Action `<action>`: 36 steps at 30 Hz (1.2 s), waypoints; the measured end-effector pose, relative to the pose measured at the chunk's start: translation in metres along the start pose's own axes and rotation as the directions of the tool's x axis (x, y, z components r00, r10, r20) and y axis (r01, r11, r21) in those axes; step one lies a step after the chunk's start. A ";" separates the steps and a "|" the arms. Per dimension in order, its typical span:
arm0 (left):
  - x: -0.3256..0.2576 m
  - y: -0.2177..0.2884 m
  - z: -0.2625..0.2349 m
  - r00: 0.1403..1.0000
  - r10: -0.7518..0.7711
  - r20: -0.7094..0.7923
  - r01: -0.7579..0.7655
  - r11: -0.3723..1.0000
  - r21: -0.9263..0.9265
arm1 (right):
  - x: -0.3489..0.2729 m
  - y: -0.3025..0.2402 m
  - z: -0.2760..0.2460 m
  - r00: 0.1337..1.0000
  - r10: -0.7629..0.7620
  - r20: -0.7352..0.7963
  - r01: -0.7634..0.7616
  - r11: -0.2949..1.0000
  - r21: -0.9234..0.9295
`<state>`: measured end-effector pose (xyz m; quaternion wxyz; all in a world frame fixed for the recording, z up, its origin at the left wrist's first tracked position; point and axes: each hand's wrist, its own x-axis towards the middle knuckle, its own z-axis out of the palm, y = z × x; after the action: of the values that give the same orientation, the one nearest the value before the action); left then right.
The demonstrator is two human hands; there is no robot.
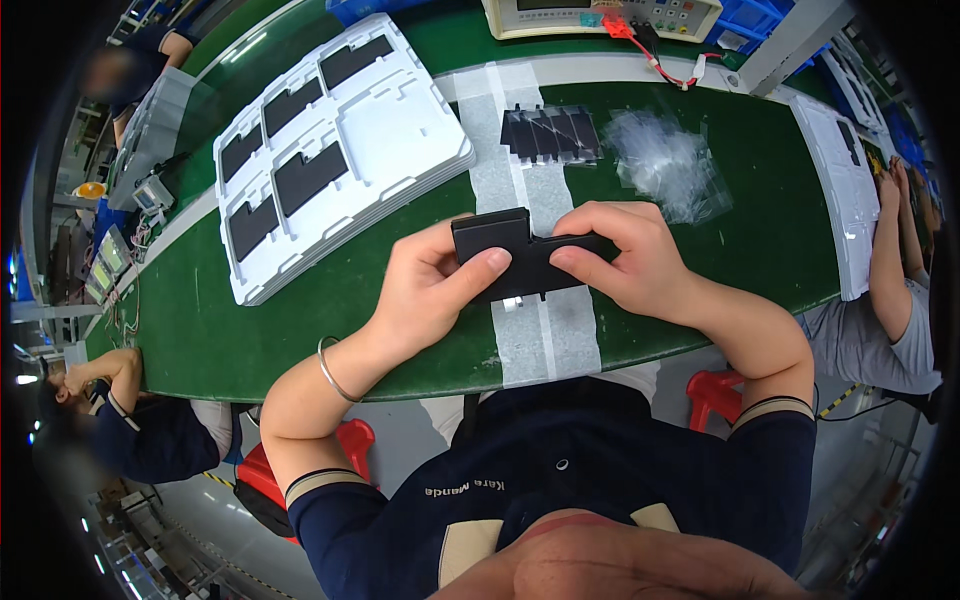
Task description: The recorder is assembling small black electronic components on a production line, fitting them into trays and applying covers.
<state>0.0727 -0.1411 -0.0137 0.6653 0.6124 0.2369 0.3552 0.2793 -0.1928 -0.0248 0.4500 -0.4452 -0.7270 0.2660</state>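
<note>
Nearest the camera, the person's dark blue top fills the lower middle of the view, with both forearms rising from it and a thin metal bracelet (333,372) on the left wrist. Red stools (716,393) show below the counter's edge on either side.

Just above the near edge of the green counter (300,320), both hands meet on one thing — a flat black plate (520,262) with a notched, stepped outline. The left hand (432,290) is closed on its left end, thumb laid across the front face. The right hand (625,255) pinches the right end, fingers curled over the top. The plate is held up off the counter, over a pale grey strip (545,340) that runs away from the person across the green surface.

Farther along that strip lies a short row of black plates (552,133), overlapping one another. Just to their right sits a heap of clear plastic bags (665,160). To the left, well apart from the hands, a stack of white moulded trays (380,130) lies tilted, several pockets filled with black plates and one large pocket bare.

At the far edge stands a beige bench meter (600,15) with a red lead (655,60) trailing from it. Other people sit at the left and right ends of the counter — a second white tray (845,200) lies beside the one on the right.
</note>
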 end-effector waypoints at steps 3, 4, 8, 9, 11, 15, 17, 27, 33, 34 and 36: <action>-0.001 0.008 0.000 0.944 -0.287 0.162 0.268 0.955 0.126 | -0.001 -0.002 -0.005 1.000 0.006 0.014 -0.006 1.000 -0.005; -0.002 0.008 0.001 0.933 -0.317 0.171 0.314 0.948 0.049 | -0.003 -0.004 -0.006 0.995 0.057 0.085 -0.057 0.998 0.007; -0.007 0.001 0.007 0.908 -0.349 0.234 0.358 0.934 0.002 | 0.005 -0.001 -0.009 0.985 0.062 0.164 -0.098 0.970 0.221; -0.007 0.002 0.009 0.904 -0.355 0.239 0.366 0.931 0.000 | 0.008 -0.001 -0.010 0.960 0.156 0.231 -0.222 0.930 0.293; -0.005 0.003 0.015 0.866 -0.386 0.319 0.365 0.922 0.126 | 0.011 0.001 -0.008 0.904 0.261 0.339 -0.391 0.826 0.406; -0.001 -0.002 0.020 0.850 -0.403 0.340 0.342 0.912 0.226 | 0.012 -0.004 -0.006 0.794 0.345 0.501 -0.562 0.731 0.387; -0.001 -0.003 0.021 0.839 -0.412 0.355 0.331 0.905 0.269 | 0.010 0.000 -0.003 0.848 0.214 0.484 -0.438 0.798 0.414; -0.003 -0.005 0.019 0.848 -0.413 0.332 0.313 0.896 0.316 | 0.004 -0.003 0.005 0.966 0.102 0.239 -0.145 0.975 0.166; -0.006 -0.002 0.015 0.893 -0.317 0.318 0.344 0.939 -0.030 | 0.005 -0.001 -0.009 0.993 0.044 0.108 -0.084 0.912 0.402; -0.006 -0.002 0.016 0.905 -0.296 0.305 0.325 0.944 -0.047 | 0.006 -0.003 -0.014 0.992 0.008 0.129 -0.050 0.945 0.323; -0.007 -0.004 0.014 0.912 -0.286 0.295 0.316 0.947 -0.059 | 0.006 -0.006 -0.014 0.994 -0.001 0.111 -0.028 0.964 0.264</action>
<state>0.0794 -0.1561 -0.0163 0.7703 0.5771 0.2120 0.1692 0.2879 -0.1909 -0.0114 0.4627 -0.3706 -0.7057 0.3880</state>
